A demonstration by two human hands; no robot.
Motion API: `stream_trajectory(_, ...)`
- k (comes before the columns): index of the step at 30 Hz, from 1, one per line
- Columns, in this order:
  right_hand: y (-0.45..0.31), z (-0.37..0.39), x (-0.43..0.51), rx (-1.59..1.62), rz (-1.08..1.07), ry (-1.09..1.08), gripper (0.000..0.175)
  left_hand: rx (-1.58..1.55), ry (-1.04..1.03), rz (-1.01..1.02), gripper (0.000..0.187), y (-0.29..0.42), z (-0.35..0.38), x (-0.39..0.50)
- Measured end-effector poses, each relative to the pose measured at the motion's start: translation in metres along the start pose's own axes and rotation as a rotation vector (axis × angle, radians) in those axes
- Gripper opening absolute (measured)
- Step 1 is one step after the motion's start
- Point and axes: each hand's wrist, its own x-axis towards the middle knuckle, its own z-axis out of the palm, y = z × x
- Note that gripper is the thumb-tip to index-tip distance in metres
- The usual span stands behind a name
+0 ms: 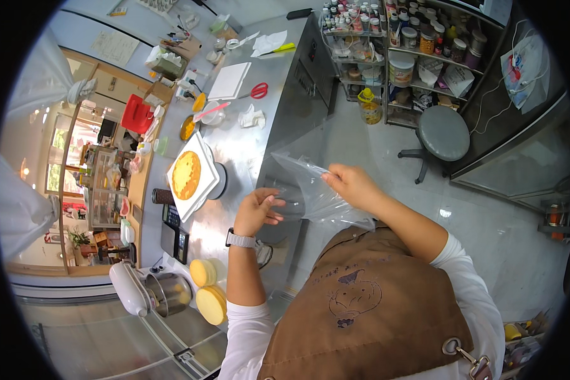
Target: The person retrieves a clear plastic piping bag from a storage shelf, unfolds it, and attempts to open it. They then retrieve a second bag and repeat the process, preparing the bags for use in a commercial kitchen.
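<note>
My right hand [351,185] grips a crumpled clear plastic bag [320,202], pinched between thumb and fingers in front of the brown apron. My left hand [261,209], with a watch on its wrist, has bent fingers at a curved clear plastic sheet [292,202] beside the bag; whether they grip it cannot be told. Left of the hands, a round cake layer with orange-yellow topping [186,175] sits on a white square board [209,183], on a turntable [221,183]. Beyond it are a bowl of orange pieces [188,128] and a clear tub with a pink spatula [213,114].
Red-handled scissors [259,90], a white board [229,81] and a crumpled tissue [252,117] lie on the steel counter [237,147]. A stand mixer [130,289] stands near two yellow cake rounds [211,304]. A wheeled stool [443,133] and stocked shelves [432,54] are to the right.
</note>
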Motion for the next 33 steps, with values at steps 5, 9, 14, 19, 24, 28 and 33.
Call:
stream_trajectory(5, 0.005, -0.018, 0.001, 0.120, 0.112, -0.035, 0.035, -0.020, 0.151, 0.138, 0.027, -0.017, 0.002, 0.014)
stream_trajectory(9, 0.009, -0.038, 0.005, 0.170, 0.131, 0.045, 0.036, 0.124, 0.453, 0.387, 0.017, -0.031, -0.006, 0.032)
stream_trajectory(14, 0.019, -0.083, -0.004, 0.294, 0.169, 0.046, 0.038, -0.136, 0.442, 0.411, 0.018, -0.035, -0.023, 0.029)
stream_trajectory(19, 0.018, -0.098, -0.009, 0.410, 0.180, 0.116, 0.037, -0.098, 0.478, 0.480, 0.019, -0.031, -0.013, 0.023)
stream_trajectory(24, 0.016, -0.123, -0.010, 0.548, 0.132, 0.182, 0.033, -0.018, 0.567, 0.546, 0.018, -0.030, -0.008, 0.018)
stream_trajectory(28, 0.019, -0.142, -0.009, 0.629, 0.055, 0.243, 0.030, -0.084, 0.523, 0.612, 0.017, -0.033, -0.012, 0.014)
stream_trajectory(33, 0.022, -0.163, -0.007, 0.728, -0.069, 0.383, 0.029, -0.135, 0.501, 0.620, 0.016, -0.035, -0.018, 0.005)
